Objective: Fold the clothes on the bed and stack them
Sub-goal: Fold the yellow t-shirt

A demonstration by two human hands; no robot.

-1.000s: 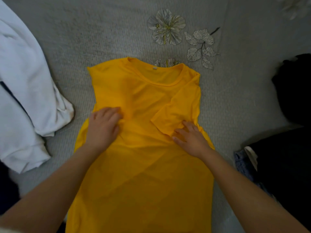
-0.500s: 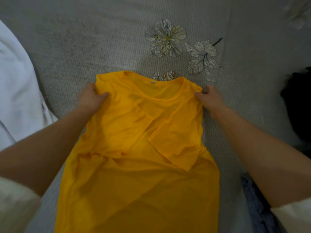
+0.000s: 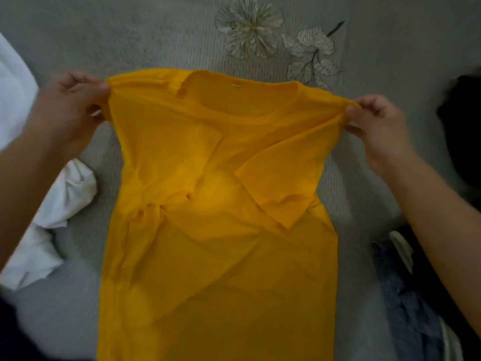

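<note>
Head view: left hand (image 3: 69, 105) at nine o'clock and right hand (image 3: 374, 121) at three each pinch a shoulder of the yellow shirt (image 3: 218, 230), probably to fold it down the bed (image 3: 156, 35).

From where I stand, no word, number or brand can be read anywhere; the yellow shirt (image 3: 216, 256) carries only a small pale tag (image 3: 237, 85) inside the back of its neckline, too small and blurred to show any lettering; a white patch (image 3: 402, 248) on the dark garment (image 3: 429, 280) at the right may be a label, but nothing on it is legible.
</note>
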